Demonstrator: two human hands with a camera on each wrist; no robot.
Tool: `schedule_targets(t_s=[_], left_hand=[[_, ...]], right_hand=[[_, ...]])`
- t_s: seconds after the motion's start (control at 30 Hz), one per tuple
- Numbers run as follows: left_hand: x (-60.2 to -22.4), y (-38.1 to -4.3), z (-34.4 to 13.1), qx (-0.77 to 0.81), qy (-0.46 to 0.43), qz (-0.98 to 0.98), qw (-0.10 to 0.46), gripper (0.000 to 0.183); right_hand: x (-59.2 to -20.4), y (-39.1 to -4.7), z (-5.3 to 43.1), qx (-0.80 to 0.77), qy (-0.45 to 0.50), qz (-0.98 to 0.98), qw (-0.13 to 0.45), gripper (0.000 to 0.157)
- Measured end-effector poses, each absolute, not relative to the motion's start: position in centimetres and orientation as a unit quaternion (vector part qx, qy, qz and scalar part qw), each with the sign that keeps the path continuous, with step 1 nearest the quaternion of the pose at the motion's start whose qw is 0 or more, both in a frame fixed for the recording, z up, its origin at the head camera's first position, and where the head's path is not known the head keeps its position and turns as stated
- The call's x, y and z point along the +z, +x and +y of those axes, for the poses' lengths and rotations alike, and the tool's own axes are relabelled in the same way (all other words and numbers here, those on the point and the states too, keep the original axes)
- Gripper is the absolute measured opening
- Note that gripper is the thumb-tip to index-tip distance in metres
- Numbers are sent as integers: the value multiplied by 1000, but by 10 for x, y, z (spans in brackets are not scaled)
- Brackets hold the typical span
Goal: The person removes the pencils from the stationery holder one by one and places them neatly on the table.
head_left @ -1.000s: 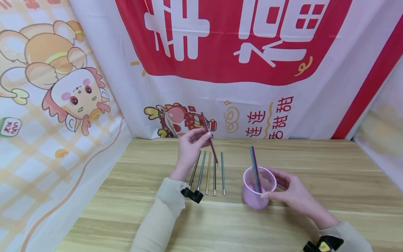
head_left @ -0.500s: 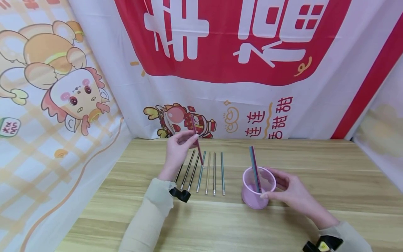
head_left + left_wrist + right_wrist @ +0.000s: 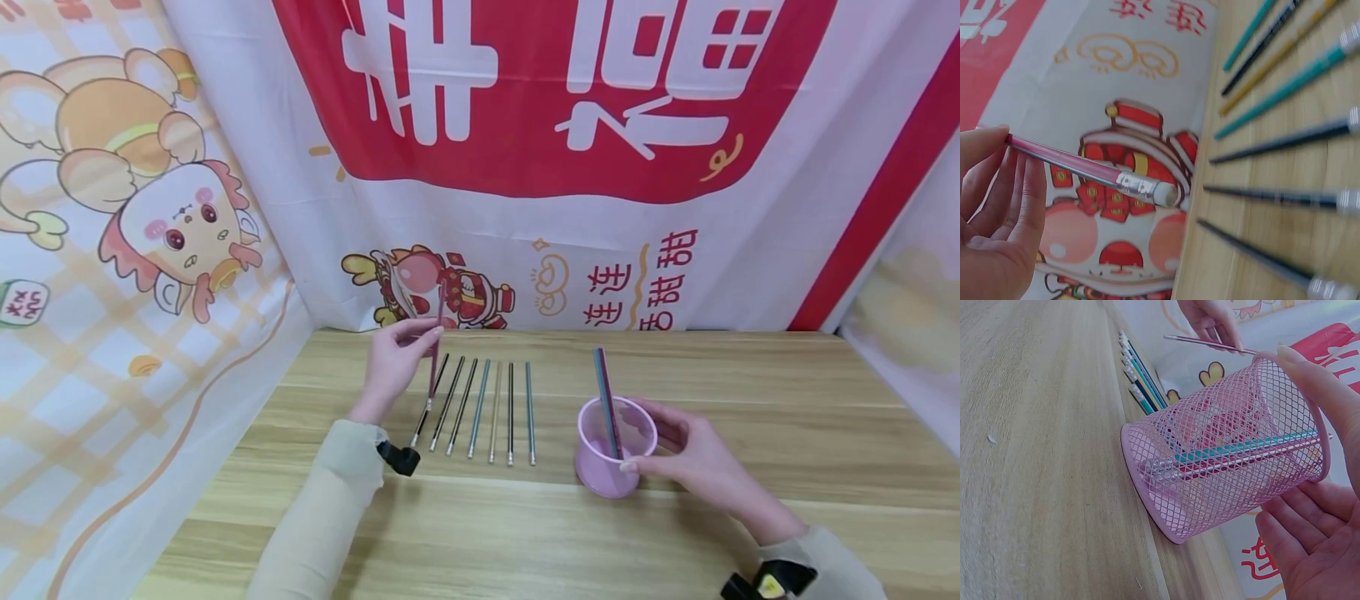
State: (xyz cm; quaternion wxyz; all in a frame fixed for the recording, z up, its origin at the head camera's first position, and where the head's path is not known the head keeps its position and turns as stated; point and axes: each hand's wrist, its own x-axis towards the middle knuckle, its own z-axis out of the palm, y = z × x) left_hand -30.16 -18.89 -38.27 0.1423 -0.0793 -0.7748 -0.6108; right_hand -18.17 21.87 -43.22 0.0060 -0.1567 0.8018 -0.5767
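Observation:
My left hand (image 3: 393,362) pinches a dark pink pencil (image 3: 1072,162) between thumb and fingertips, above the table's back left part. Its white eraser end (image 3: 1164,194) points down, over the leftmost pencil in the head view. A row of several pencils, black, teal (image 3: 478,410) and yellow (image 3: 497,412), lies on the table to the right of this hand, erasers toward me. My right hand (image 3: 693,457) holds the rim of a pink mesh pencil cup (image 3: 606,482) standing upright. Inside lean a teal pencil (image 3: 1235,450) and a dark red one, eraser ends down.
The wooden table (image 3: 675,550) ends at a white cloth backdrop (image 3: 750,258) with red print. Another printed cloth (image 3: 150,333) hangs along the left side. Between the pencil row and the cup is a stretch of table.
My left hand has moved left with the pink pencil, which has swung from slanted to nearly upright. Black pencils it hid now show. The right hand and cup stay put.

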Motion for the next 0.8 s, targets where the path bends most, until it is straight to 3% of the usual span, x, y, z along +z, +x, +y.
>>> schedule_targets(t_s=[0.4,0.8], left_hand=[[-385,-315,-215,-535,-55,-839,82,22],[-421,-334,-231,-518,-5,-854,44,18]], right_hand=[[-434,-183,220,-580,-163,798,5,77],[-434,-183,220,-585,-165,794,3,76]])
